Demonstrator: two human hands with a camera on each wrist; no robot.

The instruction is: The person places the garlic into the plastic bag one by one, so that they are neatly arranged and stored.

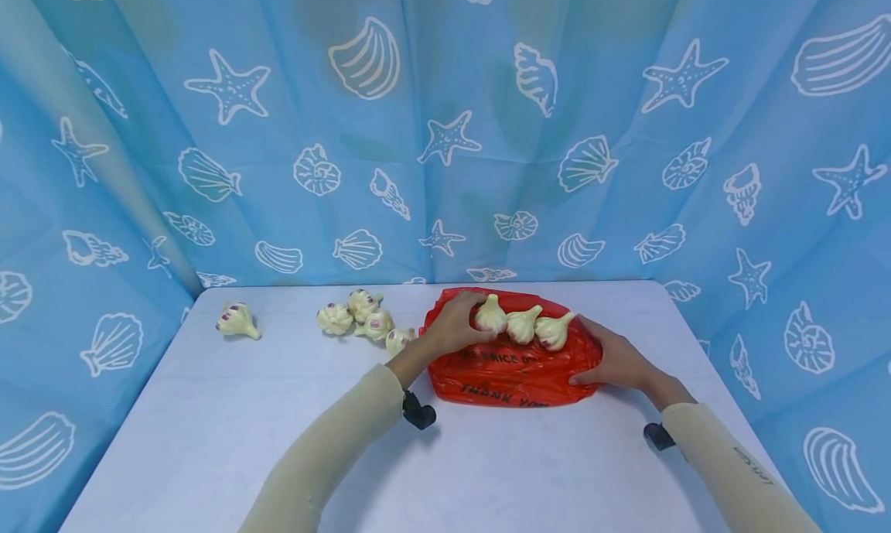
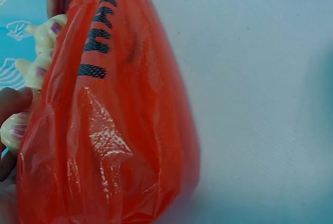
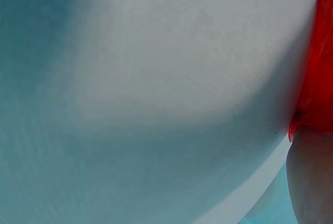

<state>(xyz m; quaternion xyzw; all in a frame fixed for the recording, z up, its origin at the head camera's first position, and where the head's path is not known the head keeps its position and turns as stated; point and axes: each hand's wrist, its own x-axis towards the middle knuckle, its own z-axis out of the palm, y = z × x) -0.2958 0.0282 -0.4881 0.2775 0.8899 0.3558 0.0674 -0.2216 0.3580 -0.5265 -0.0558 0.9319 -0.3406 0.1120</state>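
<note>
A red plastic bag [image 1: 511, 377] with black lettering lies on the table, and three garlic bulbs sit in a row along its top. My left hand [image 1: 452, 326] pinches the leftmost garlic bulb [image 1: 491, 316] between thumb and fingers, as the left wrist view also shows. The middle bulb [image 1: 522, 326] and the right bulb [image 1: 553, 333] rest beside it, untouched by that hand. Around the bag's right end my right hand [image 1: 619, 361] grips, thumb in front and fingers mostly hidden behind. In the right wrist view only part of the bag [image 3: 318, 89] and a blurred digit show.
Several garlic bulbs [image 1: 362, 306] lie grouped left of the bag, one of them [image 1: 399, 339] close to my left hand. A lone garlic bulb [image 1: 238, 321] sits at the table's far left. A blue shell-patterned curtain [image 1: 431, 200] surrounds the white table [image 1: 278, 409].
</note>
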